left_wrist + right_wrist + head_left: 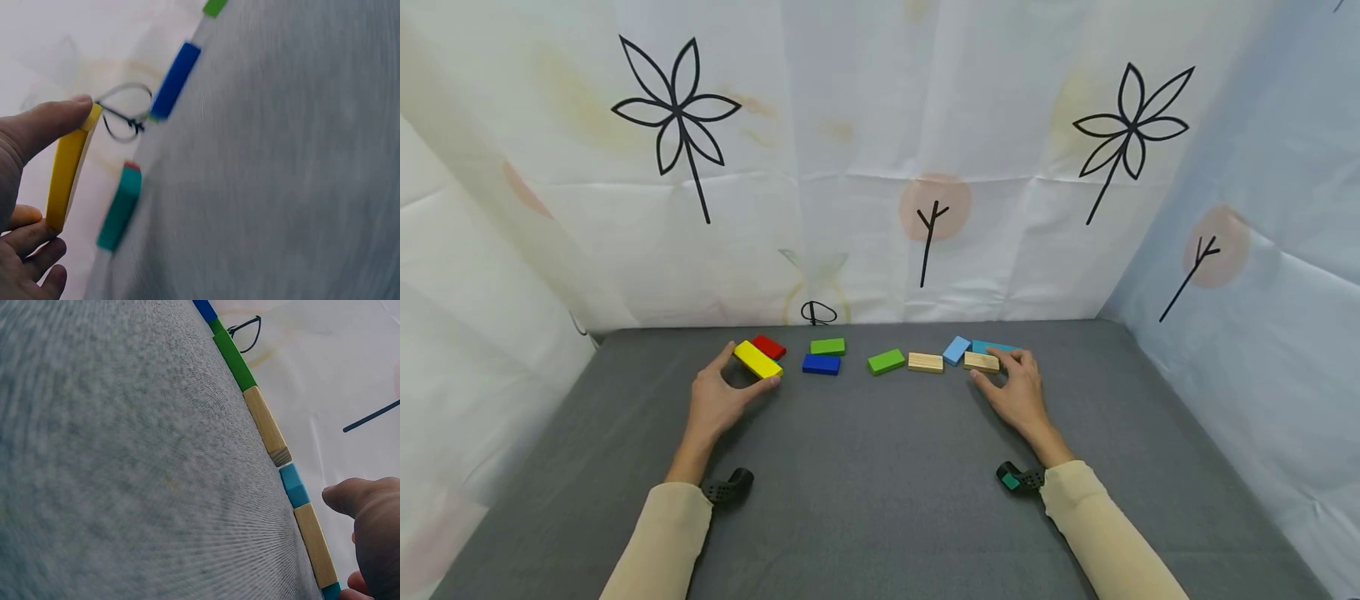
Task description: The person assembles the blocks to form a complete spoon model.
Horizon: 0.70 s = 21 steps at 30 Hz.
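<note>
My left hand [718, 402] pinches a yellow block [758, 360] by its two ends, between thumb and fingers. In the left wrist view the yellow block [67, 172] is tilted and held above the table. Behind it lie a red block [770, 347] and a teal block [120, 206], largely hidden in the head view. My right hand [1018, 396] hovers with thumb and fingers spread around a plain wooden block [981, 362]. In the right wrist view its thumb [350, 495] stands apart from that wooden block [315, 545]. A teal-blue block [992, 347] lies behind, partly covered by the fingers.
Between the hands lie a blue block [822, 364], a green block [827, 347], another green block [886, 362], a second wooden block [925, 362] and a light blue block [957, 350]. All rest on the grey tablecloth [880, 483], near the white cloth backdrop [850, 217].
</note>
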Each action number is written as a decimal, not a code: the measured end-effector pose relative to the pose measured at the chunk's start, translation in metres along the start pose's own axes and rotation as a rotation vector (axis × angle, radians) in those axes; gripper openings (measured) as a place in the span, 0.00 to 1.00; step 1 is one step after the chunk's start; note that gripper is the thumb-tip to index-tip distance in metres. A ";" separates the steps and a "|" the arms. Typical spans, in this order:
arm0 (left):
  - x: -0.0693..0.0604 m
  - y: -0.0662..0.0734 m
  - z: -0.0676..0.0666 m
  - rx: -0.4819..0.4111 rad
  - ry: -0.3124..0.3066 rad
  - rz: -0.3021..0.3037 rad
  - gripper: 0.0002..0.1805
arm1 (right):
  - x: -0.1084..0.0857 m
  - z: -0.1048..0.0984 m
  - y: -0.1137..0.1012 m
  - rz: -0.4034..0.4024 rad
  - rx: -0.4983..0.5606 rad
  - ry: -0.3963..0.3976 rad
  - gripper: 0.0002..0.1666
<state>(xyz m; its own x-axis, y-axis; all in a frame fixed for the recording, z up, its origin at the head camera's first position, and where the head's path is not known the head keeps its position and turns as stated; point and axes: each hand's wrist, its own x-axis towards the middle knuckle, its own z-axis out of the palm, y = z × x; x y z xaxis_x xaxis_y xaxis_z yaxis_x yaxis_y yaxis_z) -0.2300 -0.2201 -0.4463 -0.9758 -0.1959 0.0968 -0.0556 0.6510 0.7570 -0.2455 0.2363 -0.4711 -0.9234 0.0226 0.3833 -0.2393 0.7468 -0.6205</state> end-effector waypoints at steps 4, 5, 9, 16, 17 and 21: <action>-0.004 0.016 0.003 -0.044 -0.034 0.025 0.60 | 0.000 0.001 0.000 0.020 -0.005 -0.010 0.33; -0.005 0.019 0.004 -0.057 -0.040 0.038 0.59 | -0.001 0.001 0.000 0.022 -0.007 -0.012 0.33; -0.010 0.030 0.010 -0.089 -0.051 0.096 0.57 | -0.002 0.001 0.000 0.015 -0.017 -0.025 0.33; -0.016 0.038 0.022 -0.102 -0.092 0.104 0.56 | -0.001 0.001 -0.001 0.021 -0.017 -0.049 0.34; -0.016 0.039 0.023 -0.106 -0.099 0.106 0.56 | 0.000 0.002 -0.001 0.029 -0.018 -0.042 0.35; -0.017 0.044 0.028 -0.114 -0.125 0.127 0.57 | 0.004 0.003 -0.002 0.086 -0.025 -0.011 0.38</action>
<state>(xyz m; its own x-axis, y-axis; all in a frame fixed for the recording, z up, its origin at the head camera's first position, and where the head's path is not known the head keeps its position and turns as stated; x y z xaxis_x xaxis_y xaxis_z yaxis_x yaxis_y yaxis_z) -0.2215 -0.1675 -0.4328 -0.9925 -0.0208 0.1207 0.0868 0.5758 0.8130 -0.2493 0.2334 -0.4706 -0.9435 0.0802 0.3216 -0.1516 0.7585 -0.6338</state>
